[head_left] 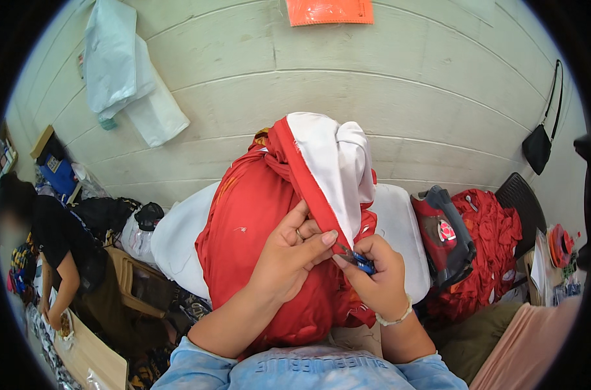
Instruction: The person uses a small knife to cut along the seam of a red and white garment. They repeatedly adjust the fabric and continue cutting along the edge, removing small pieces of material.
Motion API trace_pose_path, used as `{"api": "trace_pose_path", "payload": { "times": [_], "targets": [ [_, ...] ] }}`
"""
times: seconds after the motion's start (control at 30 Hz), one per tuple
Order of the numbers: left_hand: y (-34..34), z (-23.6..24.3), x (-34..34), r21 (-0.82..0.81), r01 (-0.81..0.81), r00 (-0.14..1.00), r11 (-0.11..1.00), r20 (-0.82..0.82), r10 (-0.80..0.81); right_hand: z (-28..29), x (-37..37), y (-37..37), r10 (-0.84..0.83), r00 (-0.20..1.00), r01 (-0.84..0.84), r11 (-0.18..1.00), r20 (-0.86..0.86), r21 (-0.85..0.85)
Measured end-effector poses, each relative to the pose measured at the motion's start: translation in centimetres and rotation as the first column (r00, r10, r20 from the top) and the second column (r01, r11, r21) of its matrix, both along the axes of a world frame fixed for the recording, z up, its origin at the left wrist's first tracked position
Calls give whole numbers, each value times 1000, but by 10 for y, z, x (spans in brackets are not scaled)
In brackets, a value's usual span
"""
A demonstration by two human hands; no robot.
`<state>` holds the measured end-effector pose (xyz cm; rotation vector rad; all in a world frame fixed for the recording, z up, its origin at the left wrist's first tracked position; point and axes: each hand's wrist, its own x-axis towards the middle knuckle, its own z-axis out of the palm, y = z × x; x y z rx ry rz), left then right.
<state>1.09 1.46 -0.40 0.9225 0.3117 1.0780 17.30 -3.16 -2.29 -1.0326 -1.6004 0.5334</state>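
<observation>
A large pile of red fabric lies on a white padded surface in front of me, with a white cloth folded at its top along a red band. My left hand pinches that red band near its lower end, a ring on one finger. Just right of it, my right hand grips small blue-handled thread snips, their blades at the edge of the red band beside my left thumb.
A co-worker at left works over a board, beside bags. At right stand a red-and-grey container, a heap of red fabric and a cluttered table edge. A black bag and white plastic sheets hang on the wall.
</observation>
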Motion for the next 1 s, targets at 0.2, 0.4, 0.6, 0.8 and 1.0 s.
{"api": "trace_pose_path", "payload": {
  "times": [0.2, 0.4, 0.6, 0.8, 1.0],
  "targets": [
    [20, 1, 1, -75, -21, 1000, 997, 15, 22, -8, 7, -3, 55, 988, -66, 995, 142, 74],
    [43, 17, -11, -65, -68, 994, 996, 79, 73, -11, 32, -12, 59, 984, -71, 995, 168, 66],
    [28, 10, -3, 37, -50, 995, 998, 89, 46, -10, 40, -13, -84, 996, 81, 990, -23, -112],
    [23, 9, -3, 147, -81, 996, 986, -37, 87, -7, 34, -3, -103, 986, 99, 994, -130, -36],
    [18, 8, 1, 210, -127, 989, 969, -42, 139, 2, 21, -1, -143, 989, 147, 970, -34, 193]
  ]
}}
